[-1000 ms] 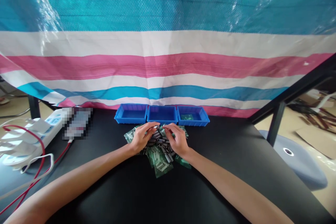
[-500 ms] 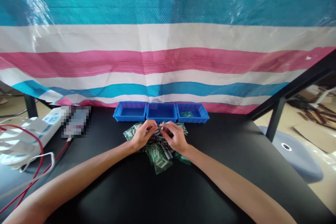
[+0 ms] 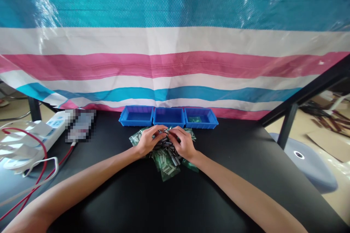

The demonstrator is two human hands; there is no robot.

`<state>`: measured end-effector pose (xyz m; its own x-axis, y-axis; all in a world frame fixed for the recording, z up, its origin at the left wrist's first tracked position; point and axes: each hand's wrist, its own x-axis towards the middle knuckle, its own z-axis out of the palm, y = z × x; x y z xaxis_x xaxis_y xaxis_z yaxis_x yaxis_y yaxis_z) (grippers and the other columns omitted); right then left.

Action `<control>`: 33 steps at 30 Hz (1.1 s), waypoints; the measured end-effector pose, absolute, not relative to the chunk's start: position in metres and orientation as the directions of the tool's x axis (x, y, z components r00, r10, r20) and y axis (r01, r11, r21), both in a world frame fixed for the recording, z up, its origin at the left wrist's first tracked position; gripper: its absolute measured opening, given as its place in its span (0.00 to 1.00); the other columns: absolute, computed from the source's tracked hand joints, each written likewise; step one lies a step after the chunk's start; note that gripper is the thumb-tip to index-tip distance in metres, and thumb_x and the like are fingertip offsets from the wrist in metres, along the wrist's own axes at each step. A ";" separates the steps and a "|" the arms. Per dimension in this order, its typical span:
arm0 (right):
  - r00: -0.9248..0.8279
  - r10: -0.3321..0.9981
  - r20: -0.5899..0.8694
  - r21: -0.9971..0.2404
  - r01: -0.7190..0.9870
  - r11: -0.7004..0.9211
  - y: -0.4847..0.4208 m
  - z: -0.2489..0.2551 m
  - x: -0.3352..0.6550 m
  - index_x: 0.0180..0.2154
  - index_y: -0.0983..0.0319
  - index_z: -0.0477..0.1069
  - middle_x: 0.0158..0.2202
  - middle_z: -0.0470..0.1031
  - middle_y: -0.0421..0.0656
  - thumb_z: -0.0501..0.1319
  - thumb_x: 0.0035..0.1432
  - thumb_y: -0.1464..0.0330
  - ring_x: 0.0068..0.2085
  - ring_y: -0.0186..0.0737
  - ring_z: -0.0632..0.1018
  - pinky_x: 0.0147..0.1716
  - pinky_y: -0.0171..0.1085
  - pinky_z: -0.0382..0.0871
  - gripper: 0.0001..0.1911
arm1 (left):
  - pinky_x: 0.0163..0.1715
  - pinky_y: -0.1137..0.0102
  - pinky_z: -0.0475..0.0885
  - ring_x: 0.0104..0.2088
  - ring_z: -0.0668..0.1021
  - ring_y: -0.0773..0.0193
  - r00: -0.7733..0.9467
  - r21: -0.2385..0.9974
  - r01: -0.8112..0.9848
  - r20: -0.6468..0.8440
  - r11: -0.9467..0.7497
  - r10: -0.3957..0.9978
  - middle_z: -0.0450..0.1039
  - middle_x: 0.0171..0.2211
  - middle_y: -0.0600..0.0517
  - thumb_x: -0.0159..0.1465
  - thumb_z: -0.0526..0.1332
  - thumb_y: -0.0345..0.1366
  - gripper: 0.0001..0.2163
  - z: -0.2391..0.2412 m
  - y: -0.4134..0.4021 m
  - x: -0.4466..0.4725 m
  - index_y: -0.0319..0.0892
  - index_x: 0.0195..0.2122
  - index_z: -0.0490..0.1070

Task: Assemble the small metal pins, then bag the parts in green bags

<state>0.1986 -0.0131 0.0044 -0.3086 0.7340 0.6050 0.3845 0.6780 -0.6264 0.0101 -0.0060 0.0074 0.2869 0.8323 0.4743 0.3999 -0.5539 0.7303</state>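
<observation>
Over a pile of small metal parts [image 3: 172,157], my left hand [image 3: 149,141] and my right hand [image 3: 182,142] meet fingertip to fingertip. Both are closed in a pinch on one small metal part [image 3: 166,131], whose exact kind is too small to tell. Beneath and around the hands lie green-tinted clear plastic bags; the front bag [image 3: 167,169] has several short metal pieces in it. Another bag [image 3: 135,137] sticks out past my left hand, and a further green bag [image 3: 190,165] lies under my right wrist. My fingers hide part of the pile.
Three blue bins stand in a row behind the pile: left [image 3: 136,122], middle [image 3: 168,121] and right [image 3: 205,123], the last with a green bag inside. A power strip [image 3: 51,131], cables and a blurred device [image 3: 80,125] occupy the left. A striped sheet [image 3: 175,65] hangs behind.
Both hands stay in nearly the same place over the pile, still pinching. Their fingertips have shifted slightly around the small part. The whole view has moved a little.
</observation>
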 end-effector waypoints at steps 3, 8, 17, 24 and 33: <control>-0.306 0.735 0.604 -0.630 0.382 0.677 -0.012 0.002 0.199 0.42 0.61 0.70 0.37 0.73 0.45 0.54 0.64 0.69 0.38 0.39 0.76 0.38 0.37 0.71 0.08 | 0.34 0.75 0.73 0.33 0.77 0.67 0.278 0.695 0.421 0.513 -0.583 0.812 0.76 0.36 0.51 0.64 0.60 0.39 0.09 0.008 -0.005 0.011 0.43 0.42 0.73; -0.301 0.739 0.603 -0.628 0.393 0.672 -0.012 0.000 0.199 0.43 0.60 0.71 0.37 0.73 0.45 0.54 0.65 0.69 0.38 0.39 0.76 0.38 0.37 0.71 0.09 | 0.32 0.75 0.73 0.32 0.76 0.67 0.286 0.673 0.408 0.548 -0.617 0.786 0.76 0.35 0.50 0.63 0.61 0.39 0.09 0.010 -0.005 0.012 0.42 0.42 0.74; -0.266 0.765 0.586 -0.643 0.422 0.639 -0.013 0.006 0.199 0.43 0.60 0.72 0.37 0.74 0.45 0.52 0.65 0.70 0.40 0.39 0.76 0.40 0.37 0.70 0.10 | 0.21 0.77 0.68 0.21 0.71 0.73 0.173 0.853 0.310 0.383 -0.419 0.907 0.74 0.34 0.52 0.62 0.61 0.41 0.10 0.014 -0.005 0.014 0.42 0.41 0.72; -0.264 0.764 0.588 -0.654 0.400 0.642 -0.013 0.008 0.199 0.41 0.60 0.72 0.37 0.74 0.45 0.52 0.65 0.70 0.40 0.39 0.76 0.40 0.37 0.71 0.10 | 0.15 0.77 0.57 0.14 0.63 0.73 0.105 0.925 0.224 0.291 -0.308 0.951 0.59 0.14 0.59 0.62 0.60 0.43 0.13 0.042 -0.001 0.013 0.41 0.43 0.72; -0.270 0.756 0.597 -0.649 0.391 0.652 -0.013 0.006 0.199 0.41 0.61 0.72 0.37 0.73 0.46 0.52 0.65 0.71 0.39 0.39 0.76 0.40 0.37 0.70 0.11 | 0.36 0.70 0.68 0.33 0.77 0.61 0.158 0.345 0.900 0.311 -0.266 0.937 0.79 0.38 0.51 0.60 0.60 0.42 0.10 0.079 0.078 -0.080 0.43 0.38 0.76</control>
